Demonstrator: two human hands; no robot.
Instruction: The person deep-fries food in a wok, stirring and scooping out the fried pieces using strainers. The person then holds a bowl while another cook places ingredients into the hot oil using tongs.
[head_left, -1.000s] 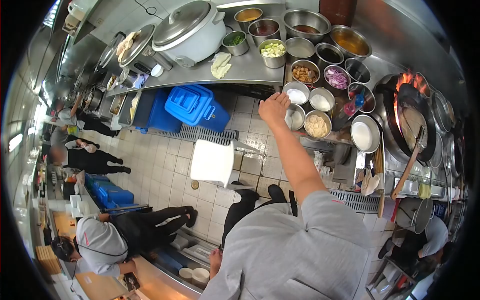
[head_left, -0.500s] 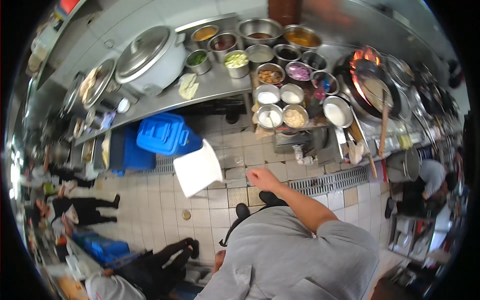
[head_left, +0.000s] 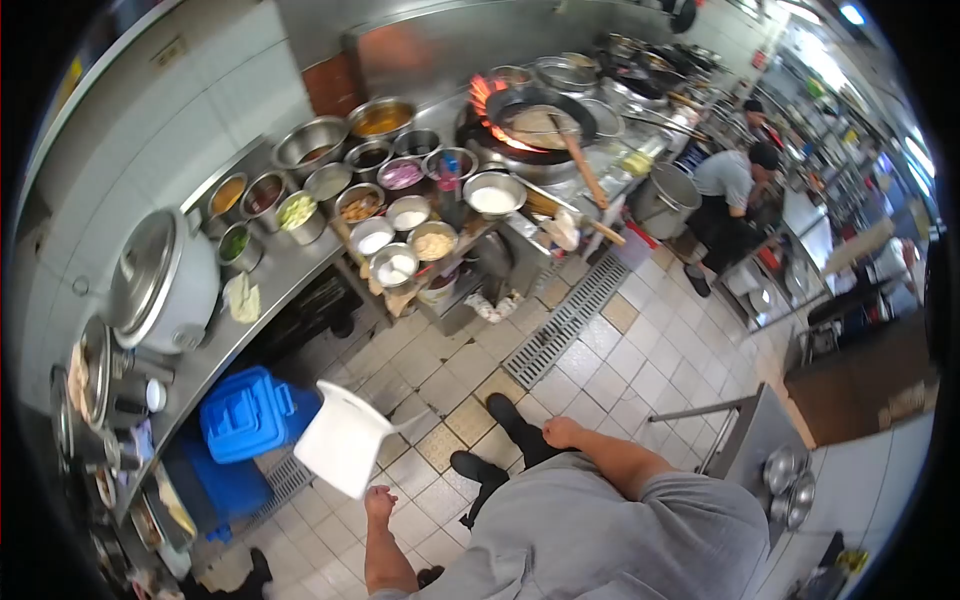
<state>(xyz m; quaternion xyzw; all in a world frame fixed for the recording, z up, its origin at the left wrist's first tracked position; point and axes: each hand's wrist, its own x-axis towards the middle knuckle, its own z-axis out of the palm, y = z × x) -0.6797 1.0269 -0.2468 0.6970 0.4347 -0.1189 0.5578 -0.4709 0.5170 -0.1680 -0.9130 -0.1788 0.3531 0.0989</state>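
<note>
My right hand (head_left: 563, 432) hangs low in front of my body, its fingers curled, near my dark shoes and the floor drain. Beside the white chair (head_left: 342, 440) is my left hand (head_left: 380, 503), fingers bent and partly closed; whether it touches the chair I cannot tell. Ahead, steel bowls of ingredients stand on the counter, among them purple onion (head_left: 402, 175) and white powder (head_left: 409, 212). A wok (head_left: 540, 120) with a wooden-handled ladle (head_left: 585, 172) sits over flames.
A large rice cooker (head_left: 160, 280) stands on the left counter (head_left: 265, 285). Below it is a blue bin (head_left: 250, 413). Another person (head_left: 725, 180) bends at the right. A floor grate (head_left: 570, 318) and a steel table (head_left: 755, 440) lie on the right side.
My view has turned right. My right hand has drawn back from the bowls to my body, its fingers now curled. My left hand has come further into view near the chair.
</note>
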